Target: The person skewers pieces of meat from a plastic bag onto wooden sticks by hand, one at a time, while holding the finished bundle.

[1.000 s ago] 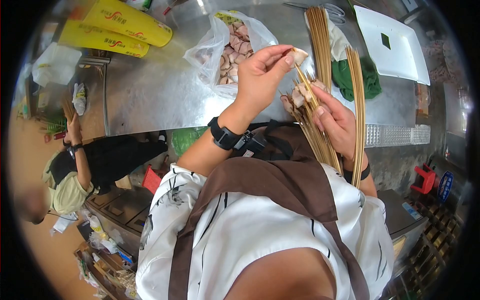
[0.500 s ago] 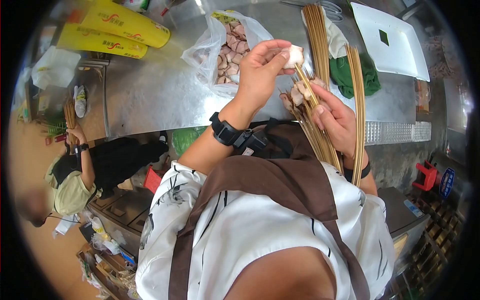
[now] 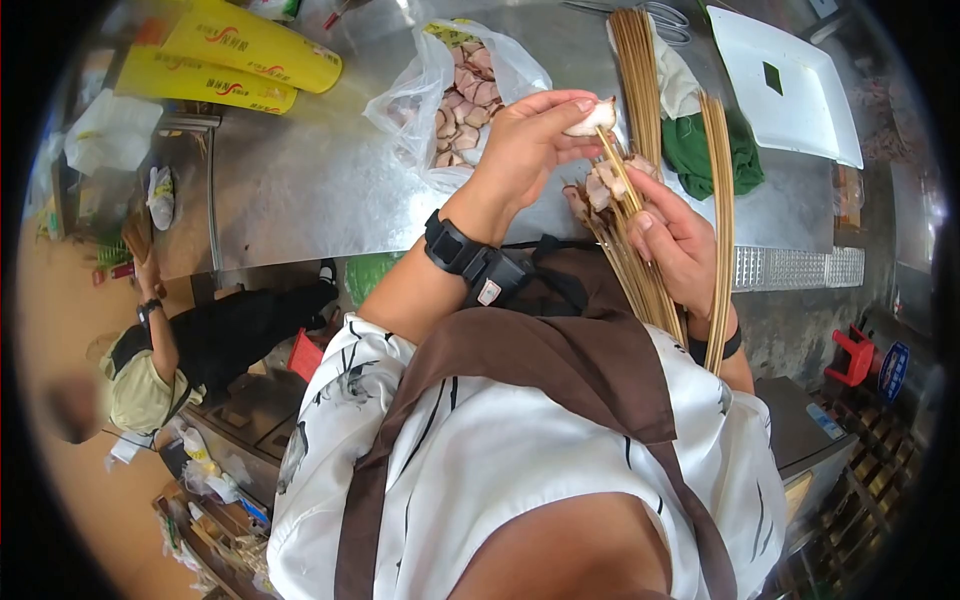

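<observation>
My left hand (image 3: pixel 530 140) pinches a pale meat slice (image 3: pixel 592 118) between thumb and fingers, at the tip of a bamboo skewer (image 3: pixel 618 165). My right hand (image 3: pixel 678 245) is closed around that skewer, to the right of and below my left hand. Beneath my right hand is a bundle of skewers (image 3: pixel 642 290) with meat pieces (image 3: pixel 605 185) at their upper ends. Another bunch of bare skewers (image 3: pixel 720 200) passes along the right side of my right hand and wrist. An open plastic bag (image 3: pixel 405 105) of meat slices (image 3: pixel 465 105) lies left of my left hand.
The metal table (image 3: pixel 290 190) also bears bare skewers (image 3: pixel 636 75), a green cloth (image 3: pixel 700 155), a white tray (image 3: pixel 800 120), scissors (image 3: pixel 668 22) and yellow rolls (image 3: pixel 250 50). A co-worker (image 3: pixel 150 370) at the left holds a bundle of sticks.
My left hand and the meat slice have shifted slightly to the right, and the slice looks more tilted. The co-worker's arm and head have moved a little.
</observation>
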The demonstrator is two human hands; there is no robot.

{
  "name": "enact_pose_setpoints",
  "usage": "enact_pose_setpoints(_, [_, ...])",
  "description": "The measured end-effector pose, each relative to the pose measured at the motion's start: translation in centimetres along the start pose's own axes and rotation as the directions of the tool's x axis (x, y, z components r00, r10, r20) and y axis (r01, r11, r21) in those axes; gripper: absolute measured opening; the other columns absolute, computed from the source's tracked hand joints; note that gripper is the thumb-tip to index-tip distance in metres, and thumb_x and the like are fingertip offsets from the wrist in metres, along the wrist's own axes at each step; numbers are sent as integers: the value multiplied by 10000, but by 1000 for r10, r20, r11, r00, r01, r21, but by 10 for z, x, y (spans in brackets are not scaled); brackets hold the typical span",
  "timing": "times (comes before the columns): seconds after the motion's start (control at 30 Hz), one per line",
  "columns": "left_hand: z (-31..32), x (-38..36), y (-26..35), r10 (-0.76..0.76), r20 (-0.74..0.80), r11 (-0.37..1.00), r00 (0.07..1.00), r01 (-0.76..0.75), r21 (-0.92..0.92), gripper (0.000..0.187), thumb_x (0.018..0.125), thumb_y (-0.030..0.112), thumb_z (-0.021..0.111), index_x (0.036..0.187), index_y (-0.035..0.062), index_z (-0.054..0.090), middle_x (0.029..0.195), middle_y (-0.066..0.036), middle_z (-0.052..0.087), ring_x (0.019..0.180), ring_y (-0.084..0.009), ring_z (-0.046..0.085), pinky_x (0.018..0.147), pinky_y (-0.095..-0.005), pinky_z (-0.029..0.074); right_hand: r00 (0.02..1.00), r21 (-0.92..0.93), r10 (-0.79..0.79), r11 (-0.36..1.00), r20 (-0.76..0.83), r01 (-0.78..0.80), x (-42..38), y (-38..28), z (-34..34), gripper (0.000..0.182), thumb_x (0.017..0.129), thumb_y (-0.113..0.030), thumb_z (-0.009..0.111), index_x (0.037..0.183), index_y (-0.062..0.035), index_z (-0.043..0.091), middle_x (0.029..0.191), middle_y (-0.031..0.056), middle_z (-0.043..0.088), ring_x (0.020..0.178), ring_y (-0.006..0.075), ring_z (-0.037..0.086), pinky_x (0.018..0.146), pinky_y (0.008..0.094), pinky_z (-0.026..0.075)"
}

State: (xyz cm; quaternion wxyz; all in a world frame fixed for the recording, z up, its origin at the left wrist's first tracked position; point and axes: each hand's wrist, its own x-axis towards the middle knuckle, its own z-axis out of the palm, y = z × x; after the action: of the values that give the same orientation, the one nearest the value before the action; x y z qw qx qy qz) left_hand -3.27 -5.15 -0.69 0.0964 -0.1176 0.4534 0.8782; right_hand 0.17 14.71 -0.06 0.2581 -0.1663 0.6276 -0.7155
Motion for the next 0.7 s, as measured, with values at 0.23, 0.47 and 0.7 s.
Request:
enact_pose_setpoints(0.23, [4, -3, -2, -37, 12, 998, 999, 38, -54, 228, 843, 131, 558, 1012, -22, 557, 963, -139, 601, 849, -279, 619, 741, -348, 498, 1000, -44, -12, 999, -10, 12, 1, 0, -1, 406, 889, -44, 397, 1284, 35, 352, 642, -18, 429, 580, 43, 381, 541, 188, 326])
enact_pose_setpoints(0.47, [8, -10, -4, -17, -16, 999, 1000, 17, -28, 234, 849, 127, 553, 1024, -28, 559, 973, -144, 599, 858, -266, 618, 754, -349, 497, 1000, -55, -5, 998, -5, 5, 3, 1, 0, 407, 891, -48, 392, 1288, 32, 347, 641, -18, 428, 578, 44, 380, 543, 189, 326])
enact_pose_setpoints(0.7, [9, -13, -9, 71, -11, 997, 997, -70, 35, 267, 855, 98, 529, 1085, -39, 527, 1002, -154, 592, 919, -264, 601, 805, -346, 483, 1000, -8, 1, 1000, -8, -1, 2, 5, -2, 409, 894, -55, 392, 1291, 29, 343, 651, -19, 423, 588, 44, 374, 550, 186, 323])
